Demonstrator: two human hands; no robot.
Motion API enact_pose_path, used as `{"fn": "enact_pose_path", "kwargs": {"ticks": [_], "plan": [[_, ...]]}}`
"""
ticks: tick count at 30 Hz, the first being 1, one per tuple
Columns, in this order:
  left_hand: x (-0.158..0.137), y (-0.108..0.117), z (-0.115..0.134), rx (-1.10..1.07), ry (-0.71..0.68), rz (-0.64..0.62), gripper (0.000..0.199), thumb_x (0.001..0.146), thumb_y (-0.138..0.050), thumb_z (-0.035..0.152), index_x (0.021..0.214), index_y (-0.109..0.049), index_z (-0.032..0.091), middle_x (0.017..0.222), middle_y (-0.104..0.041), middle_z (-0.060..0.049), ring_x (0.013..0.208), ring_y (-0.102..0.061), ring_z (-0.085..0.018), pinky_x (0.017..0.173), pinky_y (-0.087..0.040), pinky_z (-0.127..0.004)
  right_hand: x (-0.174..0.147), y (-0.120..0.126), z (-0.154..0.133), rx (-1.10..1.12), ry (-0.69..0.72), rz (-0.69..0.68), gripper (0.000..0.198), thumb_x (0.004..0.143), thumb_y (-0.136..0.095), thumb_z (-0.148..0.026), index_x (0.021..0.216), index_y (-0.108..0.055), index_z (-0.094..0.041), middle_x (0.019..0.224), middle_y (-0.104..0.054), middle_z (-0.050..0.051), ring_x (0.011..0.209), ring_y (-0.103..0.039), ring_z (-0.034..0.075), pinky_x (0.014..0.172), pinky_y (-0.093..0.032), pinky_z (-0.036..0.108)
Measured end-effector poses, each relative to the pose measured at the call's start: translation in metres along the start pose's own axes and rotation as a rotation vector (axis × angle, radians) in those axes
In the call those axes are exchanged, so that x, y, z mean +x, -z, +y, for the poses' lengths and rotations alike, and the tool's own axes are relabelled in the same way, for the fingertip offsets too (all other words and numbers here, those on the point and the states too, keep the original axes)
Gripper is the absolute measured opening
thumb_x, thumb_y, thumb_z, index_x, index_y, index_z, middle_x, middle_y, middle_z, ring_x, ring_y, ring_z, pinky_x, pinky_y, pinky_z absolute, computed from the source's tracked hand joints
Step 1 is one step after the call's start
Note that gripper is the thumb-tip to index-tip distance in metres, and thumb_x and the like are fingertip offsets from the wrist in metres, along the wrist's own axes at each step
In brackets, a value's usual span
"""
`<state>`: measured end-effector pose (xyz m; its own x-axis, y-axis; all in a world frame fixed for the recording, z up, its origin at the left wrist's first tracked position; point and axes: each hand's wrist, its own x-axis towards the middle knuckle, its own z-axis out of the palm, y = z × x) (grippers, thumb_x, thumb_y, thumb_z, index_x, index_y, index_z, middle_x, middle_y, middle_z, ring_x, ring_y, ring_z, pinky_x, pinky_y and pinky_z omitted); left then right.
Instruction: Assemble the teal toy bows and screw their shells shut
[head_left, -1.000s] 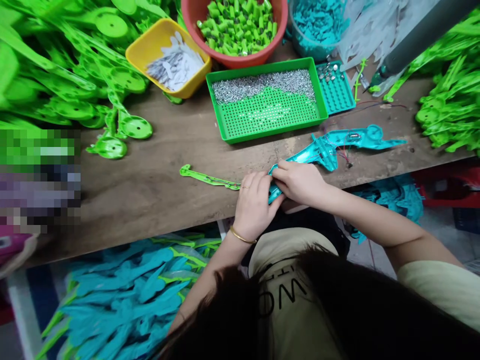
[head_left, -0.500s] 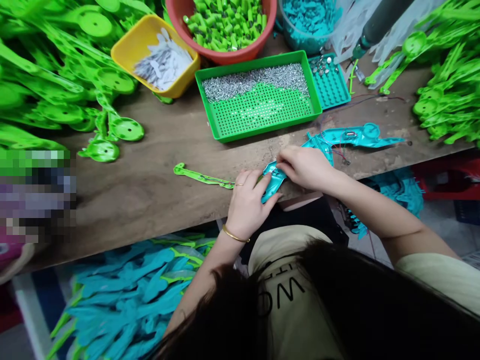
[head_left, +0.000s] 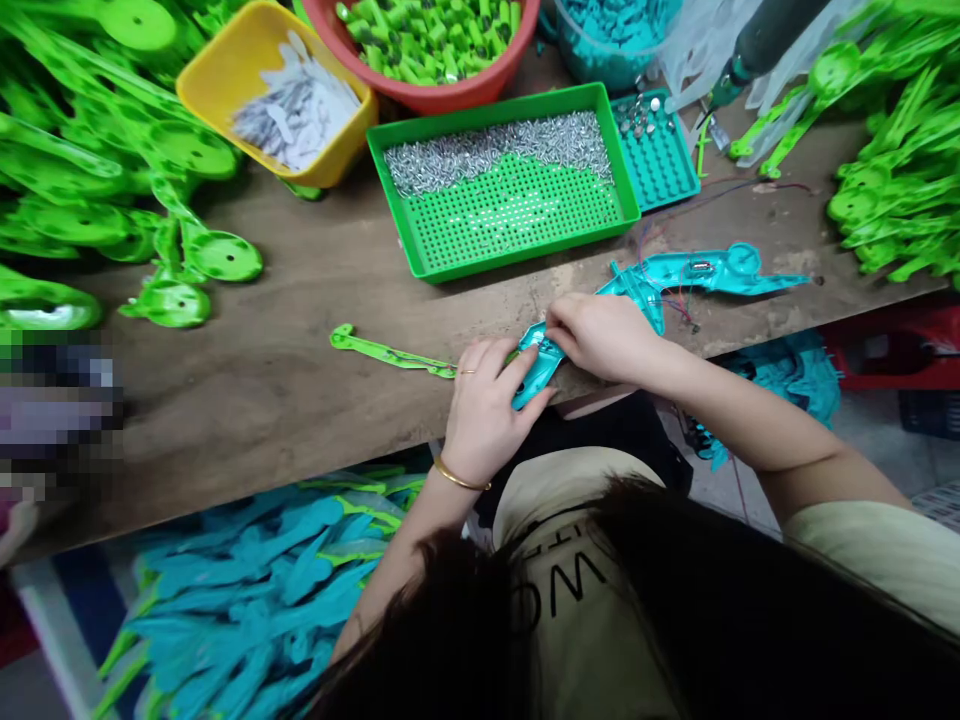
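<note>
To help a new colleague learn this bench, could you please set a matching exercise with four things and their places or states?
1. turquoise shell
2. green strip
3. yellow container
4. green tray

A. holds silver metal pieces
B. extends leftward from the left hand
C. holds whitish pieces
D. touched by the right hand and left hand

Pairs: 1-D, 2-B, 3-C, 4-A

"How's the left hand (head_left: pixel 486 408)?"
"Gripping, palm down, thumb (head_left: pixel 538 403) out to the side."
"And the right hand (head_left: pixel 604 335)?"
"Fingers (head_left: pixel 566 315) curled, tips near the left's, forearm (head_left: pixel 739 422) slanting in from the side."
</note>
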<state>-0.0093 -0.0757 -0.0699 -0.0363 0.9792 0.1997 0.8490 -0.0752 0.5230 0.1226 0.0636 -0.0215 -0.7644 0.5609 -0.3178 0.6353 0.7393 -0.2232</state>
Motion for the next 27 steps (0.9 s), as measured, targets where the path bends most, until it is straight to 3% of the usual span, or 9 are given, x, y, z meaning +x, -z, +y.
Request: {"fn": "enact_pose_path", "kwargs": {"ticks": [6,13,20,27], "plan": [[0.002,0.002,0.002,0.002,0.037,-0.047,0.041,0.086,-0.063,0.039,0.120,-0.065,0.016,0.119,-0.063,-0.015,0.113,-0.054,-0.030,0.104,-0.044,-0.049,0.001,-0.003,-0.008,-0.073,-0.023,0.001,0.025,0.096,-0.040,-0.025,0.103,-0.061,-0.014,0.101,-0.072,0.014,0.089,-0.070,0.027,0.056,-0.033,0.031],[0.001,0.001,-0.001,0.027,0.006,-0.040,0.043,0.087,-0.063,0.041,0.121,-0.064,0.015,0.119,-0.062,-0.014,0.112,-0.055,-0.029,0.102,-0.045,-0.047,-0.004,-0.002,-0.005,-0.061,-0.010,0.036,0.023,0.096,-0.040,-0.024,0.102,-0.061,-0.016,0.101,-0.072,0.011,0.087,-0.070,0.025,0.056,-0.028,0.032],[0.001,0.002,0.000,0.005,0.017,-0.043,0.040,0.086,-0.065,0.039,0.119,-0.064,0.017,0.120,-0.062,-0.013,0.113,-0.055,-0.028,0.104,-0.045,-0.046,-0.009,-0.006,-0.005,-0.130,-0.005,0.093,0.026,0.095,-0.036,-0.020,0.098,-0.061,-0.013,0.097,-0.071,0.015,0.091,-0.068,0.028,0.073,-0.033,0.037],[0.003,0.002,0.000,0.037,0.014,-0.068,0.038,0.088,-0.061,0.039,0.120,-0.064,0.017,0.119,-0.061,-0.013,0.113,-0.054,-0.028,0.103,-0.045,-0.047,-0.002,-0.005,-0.002,-0.106,-0.044,0.073,0.027,0.094,-0.038,-0.019,0.100,-0.062,-0.011,0.098,-0.072,0.016,0.090,-0.068,0.028,0.072,-0.032,0.036]]}}
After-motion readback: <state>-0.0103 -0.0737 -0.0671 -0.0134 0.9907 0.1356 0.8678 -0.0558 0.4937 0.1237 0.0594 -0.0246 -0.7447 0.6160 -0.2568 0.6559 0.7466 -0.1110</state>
